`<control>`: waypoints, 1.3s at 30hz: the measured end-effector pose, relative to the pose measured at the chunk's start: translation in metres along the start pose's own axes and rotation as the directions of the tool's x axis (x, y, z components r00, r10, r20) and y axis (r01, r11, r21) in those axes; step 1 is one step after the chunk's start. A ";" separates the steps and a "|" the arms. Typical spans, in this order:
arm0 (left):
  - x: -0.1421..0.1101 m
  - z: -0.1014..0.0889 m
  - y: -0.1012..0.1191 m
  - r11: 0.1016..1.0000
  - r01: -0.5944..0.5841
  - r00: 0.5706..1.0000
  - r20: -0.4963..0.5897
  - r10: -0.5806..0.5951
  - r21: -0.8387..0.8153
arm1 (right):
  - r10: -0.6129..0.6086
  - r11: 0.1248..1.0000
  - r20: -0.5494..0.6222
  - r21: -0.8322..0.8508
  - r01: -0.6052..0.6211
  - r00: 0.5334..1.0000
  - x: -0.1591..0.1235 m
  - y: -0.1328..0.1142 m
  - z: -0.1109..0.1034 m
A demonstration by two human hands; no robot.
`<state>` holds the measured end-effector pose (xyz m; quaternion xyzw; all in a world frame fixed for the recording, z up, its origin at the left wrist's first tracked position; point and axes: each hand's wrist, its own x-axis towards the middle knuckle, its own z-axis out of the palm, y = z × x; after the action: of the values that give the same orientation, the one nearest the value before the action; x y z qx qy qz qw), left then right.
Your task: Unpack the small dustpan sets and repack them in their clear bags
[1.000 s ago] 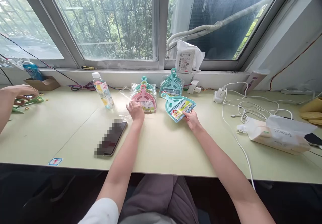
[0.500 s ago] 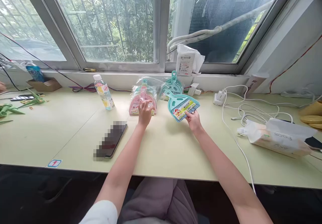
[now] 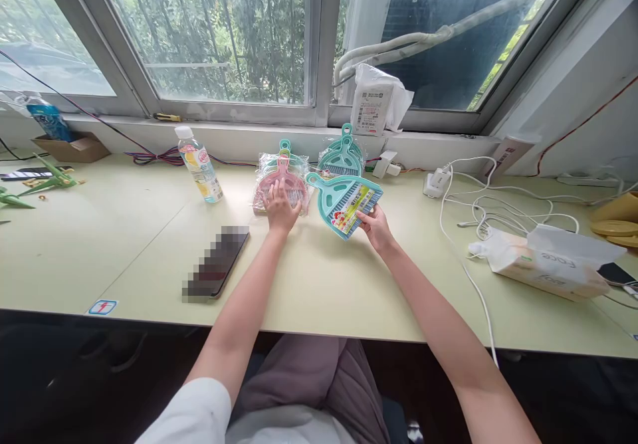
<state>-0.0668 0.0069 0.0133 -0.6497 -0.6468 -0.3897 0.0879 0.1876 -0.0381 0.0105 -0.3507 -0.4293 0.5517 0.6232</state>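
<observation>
My right hand (image 3: 377,228) grips a small teal dustpan (image 3: 326,195) by the right end of its wide edge, holding it tilted above the table. A blue-bristled brush (image 3: 366,195) with a yellow label lies in that pan; the handle points to the upper left. My left hand (image 3: 282,213) rests with fingers spread on a pink dustpan (image 3: 295,189) in clear plastic. Behind the pink one, part of a teal dustpan (image 3: 284,145) shows, also wrapped. Another wrapped teal dustpan with brush (image 3: 347,151) lies by the wall, partly covered by the held pan.
A drink bottle (image 3: 198,163) and a phone (image 3: 219,264) are on the table (image 3: 319,298) to the left. White cables (image 3: 491,208), a charger (image 3: 437,181) and a tissue pack (image 3: 545,263) lie right. A white package (image 3: 376,105) stands on the sill.
My left fingers have spread and lowered onto the pink dustpan. The teal dustpan in my right hand has shifted slightly left and turned. The camera view has tilted down a little.
</observation>
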 end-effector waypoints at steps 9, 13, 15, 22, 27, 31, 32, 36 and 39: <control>-0.003 -0.001 -0.002 0.990 -0.033 0.991 0.133 0.014 0.137 | 0.104 0.991 0.086 -0.096 -0.095 0.991 -0.007 0.000 0.008; -0.001 0.002 -0.002 0.996 -0.018 0.992 0.127 0.006 0.093 | 0.127 0.986 0.081 -0.120 -0.117 0.989 -0.006 -0.001 0.007; -0.001 0.004 -0.003 0.995 0.001 0.990 0.140 -0.015 0.099 | 0.130 0.986 0.072 -0.117 -0.121 0.989 -0.007 -0.002 0.007; -0.004 -0.008 0.011 0.998 -0.013 0.994 0.108 0.019 -0.057 | 0.114 0.987 0.029 -0.119 -0.110 0.993 -0.006 -0.002 0.006; -0.010 -0.009 0.023 0.965 -0.176 0.973 0.115 0.200 -0.194 | 0.101 0.990 0.092 -0.104 -0.092 0.991 -0.005 0.001 0.007; -0.013 -0.008 0.028 0.943 -0.226 0.957 0.123 0.262 -0.244 | 0.091 0.992 0.096 -0.096 -0.081 0.991 -0.008 0.001 0.011; -0.014 -0.008 0.029 0.940 -0.229 0.955 0.128 0.267 -0.253 | 0.080 0.993 0.076 -0.096 -0.073 0.994 -0.009 0.001 0.012; -0.015 -0.006 0.029 0.921 -0.272 0.932 0.161 0.324 -0.277 | 0.016 0.997 -0.043 -0.078 -0.019 0.999 -0.009 -0.004 0.013; -0.013 -0.004 0.026 0.915 -0.291 0.923 0.171 0.346 -0.279 | -0.027 0.999 -0.106 -0.042 0.023 0.994 -0.005 -0.006 0.007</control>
<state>-0.0430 -0.0096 0.0181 -0.7911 -0.4835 -0.3747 -0.0022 0.1830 -0.0447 0.0181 -0.3870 -0.4110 0.5153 0.6448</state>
